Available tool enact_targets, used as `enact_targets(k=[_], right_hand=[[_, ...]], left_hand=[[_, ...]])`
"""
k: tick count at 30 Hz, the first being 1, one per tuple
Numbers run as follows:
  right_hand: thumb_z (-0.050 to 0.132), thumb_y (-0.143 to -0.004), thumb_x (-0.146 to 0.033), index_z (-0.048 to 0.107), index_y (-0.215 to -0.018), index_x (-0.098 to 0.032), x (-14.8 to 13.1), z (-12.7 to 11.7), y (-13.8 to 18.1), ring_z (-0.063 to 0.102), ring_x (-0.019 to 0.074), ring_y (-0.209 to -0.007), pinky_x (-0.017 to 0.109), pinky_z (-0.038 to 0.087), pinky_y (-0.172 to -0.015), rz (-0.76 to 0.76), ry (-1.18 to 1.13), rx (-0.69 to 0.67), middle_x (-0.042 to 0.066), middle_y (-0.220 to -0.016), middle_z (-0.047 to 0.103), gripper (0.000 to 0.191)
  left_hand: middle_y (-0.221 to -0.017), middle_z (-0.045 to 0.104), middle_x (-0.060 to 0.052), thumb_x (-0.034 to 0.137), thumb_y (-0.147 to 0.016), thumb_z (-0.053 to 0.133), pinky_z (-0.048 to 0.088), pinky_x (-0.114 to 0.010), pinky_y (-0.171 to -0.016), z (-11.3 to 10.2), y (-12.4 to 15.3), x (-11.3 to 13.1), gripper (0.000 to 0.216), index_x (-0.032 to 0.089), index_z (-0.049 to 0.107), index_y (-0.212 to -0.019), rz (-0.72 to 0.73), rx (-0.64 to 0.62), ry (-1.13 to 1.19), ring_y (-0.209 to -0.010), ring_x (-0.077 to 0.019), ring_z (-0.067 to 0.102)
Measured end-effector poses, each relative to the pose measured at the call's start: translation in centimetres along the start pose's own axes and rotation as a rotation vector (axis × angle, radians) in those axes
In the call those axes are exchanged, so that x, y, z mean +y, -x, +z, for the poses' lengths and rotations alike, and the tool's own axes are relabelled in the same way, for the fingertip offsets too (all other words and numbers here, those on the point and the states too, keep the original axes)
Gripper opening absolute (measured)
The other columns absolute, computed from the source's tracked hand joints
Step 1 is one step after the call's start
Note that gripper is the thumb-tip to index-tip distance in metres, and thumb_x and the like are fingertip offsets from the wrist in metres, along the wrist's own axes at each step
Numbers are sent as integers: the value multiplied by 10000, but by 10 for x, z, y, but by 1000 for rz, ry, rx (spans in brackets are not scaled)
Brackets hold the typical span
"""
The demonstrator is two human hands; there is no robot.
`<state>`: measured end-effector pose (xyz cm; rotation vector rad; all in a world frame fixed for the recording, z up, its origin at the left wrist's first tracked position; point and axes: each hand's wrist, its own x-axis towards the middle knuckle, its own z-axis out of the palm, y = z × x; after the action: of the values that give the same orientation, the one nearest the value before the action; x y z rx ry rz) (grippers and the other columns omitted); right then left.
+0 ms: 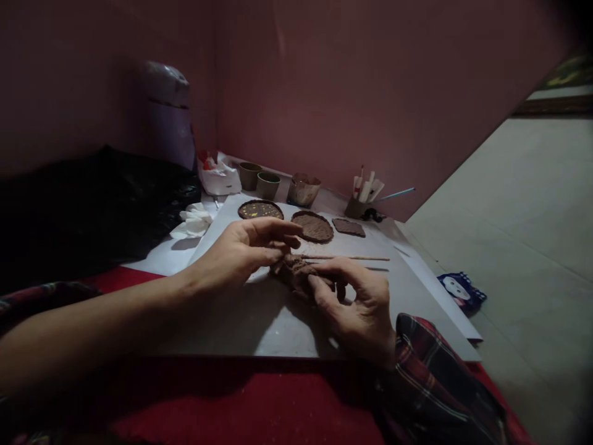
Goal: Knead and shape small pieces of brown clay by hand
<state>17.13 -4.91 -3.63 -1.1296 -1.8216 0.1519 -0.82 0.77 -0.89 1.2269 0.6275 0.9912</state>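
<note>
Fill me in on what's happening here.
A person is handling a rough, clay-like brown lump over a white board. The right hand grips it; the left hand is at its left side, exact contact unclear. A thin stick shows just beyond, and farther back are a yellow-speckled disc, a plain brown disc and a rectangular brown slab.

Two hands (241,250), one brown lump (293,269), two round slabs (312,227), one four-sided slab (349,227) and two green cups (269,186) are seen.
</note>
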Motion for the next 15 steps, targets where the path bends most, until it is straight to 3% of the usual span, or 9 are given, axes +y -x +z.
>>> enact_targets(k=[4, 11, 15], right_hand=[[632, -797, -178, 683, -888, -150, 3, -1, -2, 598, 129, -642, 249, 455, -596, -90, -22, -152, 33, -765, 695, 108], [513, -885, -186, 667, -869, -156, 3, -1, -3, 623, 143, -678, 261, 465, -645, -64, -42, -243, 39, -757, 686, 158], [538, -869, -192, 681, -883, -158, 2, 0, -2, 629, 161, -713, 277, 470, -665, -76, 36, -240, 55, -793, 685, 147]], left_hand=[[-876, 707, -60, -75, -588, 595, 488, -177, -691, 0, -2, 3, 410, 119, 711, -930, -110, -21, 202, -794, -136, 646], [-850, 688, -78, -132, -520, 506, 491, -170, -626, 2, -1, 7, 503, 87, 689, -935, -195, -43, 306, -758, -143, 646], [-840, 685, -95, -128, -522, 458, 490, -174, -616, 2, 0, 8, 517, 70, 682, -944, -222, -49, 350, -748, -145, 642]])
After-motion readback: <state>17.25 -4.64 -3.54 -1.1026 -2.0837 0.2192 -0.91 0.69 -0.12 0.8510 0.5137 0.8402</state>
